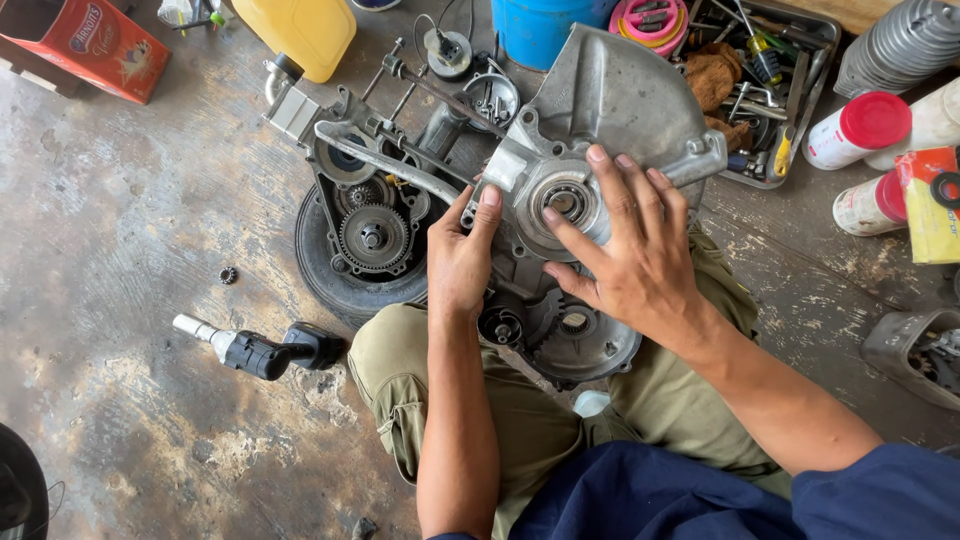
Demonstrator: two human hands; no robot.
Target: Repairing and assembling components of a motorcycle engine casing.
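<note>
We see both hands pressed on a grey metal engine cover (pixel 615 100), which rests tilted over the open engine case (pixel 560 330) between the person's knees on the concrete floor (pixel 130 250). The left hand (pixel 462 258) grips the cover's left edge, thumb up and fingers curled behind it, seemingly to steady the part. The right hand (pixel 625 250) lies flat and spread, grasping nothing, its index finger touching the round bearing seat (pixel 563 200) in the cover's middle, as if feeling the fit there.

Just left of the cover, the gear train (pixel 372 236) sits exposed above a small black tyre (pixel 330 275), with a long silver lever (pixel 385 160) crossing it. A black and silver power tool (pixel 262 350) lies on the floor to the left, well apart from the hands. Toward the floor's far edge we make out a yellow jug (pixel 300 35), a blue bucket (pixel 540 30) and a tool tray (pixel 760 80); spray cans with red caps (pixel 860 130) lie at the right edge, kept within reach.
</note>
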